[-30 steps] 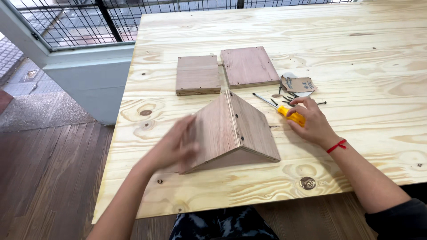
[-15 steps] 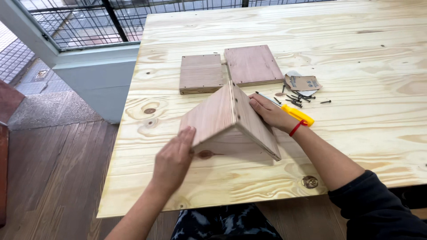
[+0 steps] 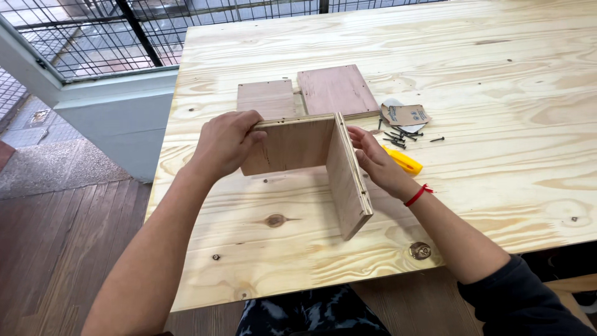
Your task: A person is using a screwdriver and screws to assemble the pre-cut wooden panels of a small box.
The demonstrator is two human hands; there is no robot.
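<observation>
Two plywood boards joined at a right angle (image 3: 311, 152) stand upright on edge on the pine table (image 3: 497, 62). My left hand (image 3: 225, 142) grips the left end of the far board from the top. Behind the near board, my right hand (image 3: 373, 158) presses against its outer face, with a red string around the wrist. A yellow-handled screwdriver (image 3: 404, 162) lies on the table just beyond my right hand.
Two loose plywood squares (image 3: 267, 98) (image 3: 336, 90) lie flat behind the assembly. Several black screws (image 3: 401, 134) and a torn brown paper packet (image 3: 405, 114) sit to the right. A metal grid railing (image 3: 93, 31) runs along the far left.
The joined boards were resting like a tent on the table; both hands have turned them so they stand upright on their edges. My right hand left the screwdriver and went to the boards.
</observation>
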